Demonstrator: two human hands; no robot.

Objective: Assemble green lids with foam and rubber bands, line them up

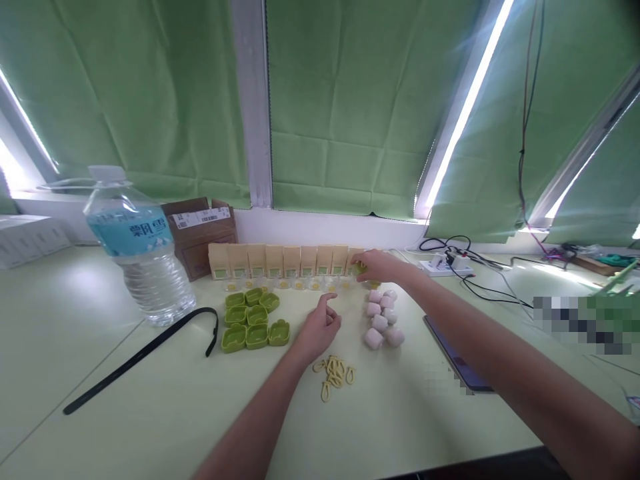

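My right hand [376, 265] is at the right end of a row of small kraft-paper boxes [275, 260], its fingers closed around a small green item [358, 268] that they partly cover. Below the boxes runs a line of small clear containers [299, 283] with yellow marks. Nearer to me hovers my left hand [320, 328], index finger stretched out, the others loosely curled, with nothing visible in it. Several green shaped cups [257, 335] stand to its left. Yellow loops [334, 371] lie in a pile below it. Pale pink rounded blocks [380, 323] sit in two columns on the right.
A large water bottle [145, 260] and a black strap [145, 357] are on the left, with a cardboard box [197, 233] behind. At right lie a dark tablet [457, 360], a power strip [445, 268] and loose cables. Green blinds [345, 113] hang behind the table.
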